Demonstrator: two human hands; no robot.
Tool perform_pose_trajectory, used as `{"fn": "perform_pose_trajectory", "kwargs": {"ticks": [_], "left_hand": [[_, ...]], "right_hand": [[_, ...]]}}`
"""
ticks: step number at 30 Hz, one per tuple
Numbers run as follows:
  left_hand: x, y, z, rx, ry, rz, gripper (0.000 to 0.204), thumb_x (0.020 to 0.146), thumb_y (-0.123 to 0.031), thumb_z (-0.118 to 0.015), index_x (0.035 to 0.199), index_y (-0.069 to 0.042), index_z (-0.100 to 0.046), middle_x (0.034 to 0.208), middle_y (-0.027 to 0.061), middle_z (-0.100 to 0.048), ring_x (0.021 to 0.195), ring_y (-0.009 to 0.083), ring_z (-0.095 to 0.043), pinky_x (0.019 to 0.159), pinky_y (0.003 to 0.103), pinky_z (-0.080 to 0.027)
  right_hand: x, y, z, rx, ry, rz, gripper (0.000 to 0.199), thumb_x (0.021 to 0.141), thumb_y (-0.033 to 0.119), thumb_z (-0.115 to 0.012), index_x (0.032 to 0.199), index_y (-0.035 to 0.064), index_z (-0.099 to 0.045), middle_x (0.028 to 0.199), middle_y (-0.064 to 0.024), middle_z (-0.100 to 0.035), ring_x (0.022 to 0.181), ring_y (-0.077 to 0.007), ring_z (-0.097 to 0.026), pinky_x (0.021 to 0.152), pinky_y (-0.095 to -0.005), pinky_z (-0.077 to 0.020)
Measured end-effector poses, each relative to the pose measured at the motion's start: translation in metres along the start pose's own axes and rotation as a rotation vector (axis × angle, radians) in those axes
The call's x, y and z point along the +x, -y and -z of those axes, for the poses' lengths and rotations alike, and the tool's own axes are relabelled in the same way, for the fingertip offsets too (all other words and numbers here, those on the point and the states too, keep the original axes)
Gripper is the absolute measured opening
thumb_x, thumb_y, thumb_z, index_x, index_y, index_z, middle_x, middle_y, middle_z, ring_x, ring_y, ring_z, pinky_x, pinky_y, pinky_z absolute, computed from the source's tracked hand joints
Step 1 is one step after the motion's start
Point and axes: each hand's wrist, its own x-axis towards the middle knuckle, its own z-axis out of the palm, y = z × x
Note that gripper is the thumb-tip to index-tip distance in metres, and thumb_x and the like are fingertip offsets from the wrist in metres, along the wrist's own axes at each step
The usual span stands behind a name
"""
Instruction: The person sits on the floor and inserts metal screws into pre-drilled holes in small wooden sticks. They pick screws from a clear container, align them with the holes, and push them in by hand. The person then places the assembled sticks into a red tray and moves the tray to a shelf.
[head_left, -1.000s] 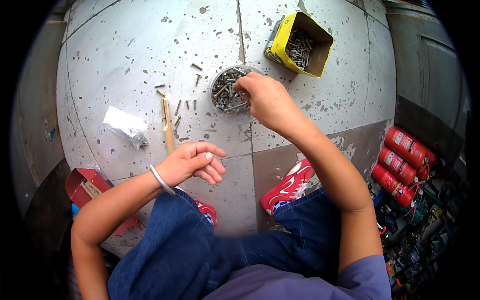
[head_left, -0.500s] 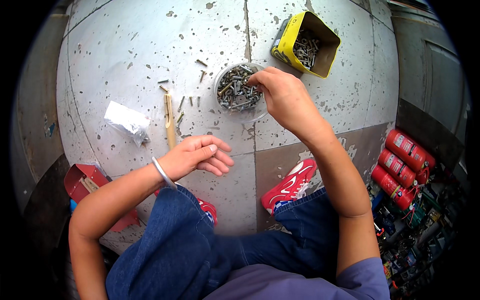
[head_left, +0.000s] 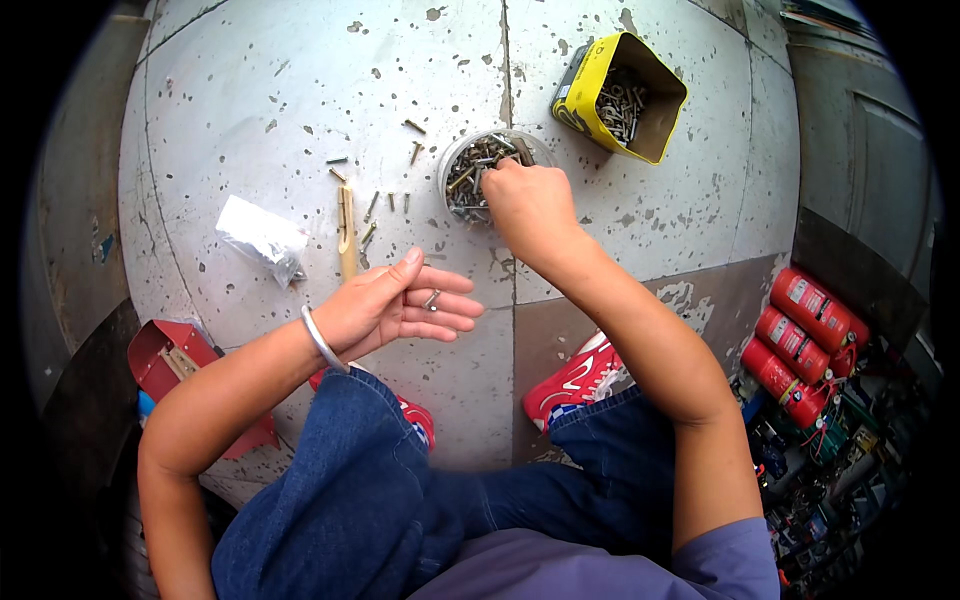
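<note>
Palm up, my left hand [head_left: 405,302] holds a small bolt [head_left: 432,300] lying across its outstretched fingers. My right hand [head_left: 532,203] reaches over the near right side of a round clear plastic tub [head_left: 444,178] filled with mixed bolts and screws [head_left: 462,170]. Its fingers are bent together down at the bolts, and the fingertips are hidden, so what they grip cannot be made out. Left of the tub, several loose bolts [head_left: 371,206] are scattered on the floor beside a light wooden stick with a slotted end [head_left: 346,235].
A yellow open tin [head_left: 590,105] with more bolts stands at the far right. To the left lie a clear plastic bag [head_left: 262,238] and a red metal holder [head_left: 160,360]. Red fire extinguishers [head_left: 795,345] and dark clutter [head_left: 820,500] sit at the right.
My left hand has turned its palm further up and spread its fingers, so a small bolt now shows on them. My right hand has moved nearer and lower over the tub.
</note>
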Motion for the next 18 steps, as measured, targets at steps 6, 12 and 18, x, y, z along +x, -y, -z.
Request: {"fn": "perform_pose_trajectory", "kwargs": {"ticks": [6,12,18], "left_hand": [[0.0,0.0,-0.002,0.114,-0.022,0.011,0.058,0.102,-0.041,-0.027,0.13,0.008,-0.041,0.12,0.0249,-0.056,0.112,0.0291,-0.058,0.096,0.038,-0.048],[0.007,0.009,0.014,0.2,-0.002,-0.026,0.049,0.101,-0.033,-0.037,0.127,0.008,-0.043,0.112,0.0217,-0.06,0.101,0.0244,-0.063,0.09,0.034,-0.052],[0.013,0.002,0.017,0.17,-0.042,-0.038,0.043,0.1,-0.029,-0.041,0.122,0.007,-0.047,0.108,0.0197,-0.062,0.096,0.0209,-0.064,0.086,0.031,-0.054]], "right_hand": [[-0.027,-0.005,0.023,0.156,-0.091,0.025,0.005,0.073,0.007,-0.063,0.076,0.005,-0.061,0.077,-0.0122,-0.062,0.068,-0.0288,-0.065,0.058,-0.037,-0.0513],[-0.046,-0.026,0.046,0.384,-0.196,-0.072,0.008,0.075,0.008,-0.062,0.081,0.0066,-0.057,0.073,-0.0092,-0.06,0.065,-0.0301,-0.061,0.057,-0.0392,-0.0492],[-0.045,-0.023,0.044,0.351,-0.184,0.002,0.004,0.075,0.006,-0.063,0.075,0.0062,-0.058,0.074,-0.0092,-0.059,0.067,-0.0285,-0.062,0.058,-0.0385,-0.0496]]}}
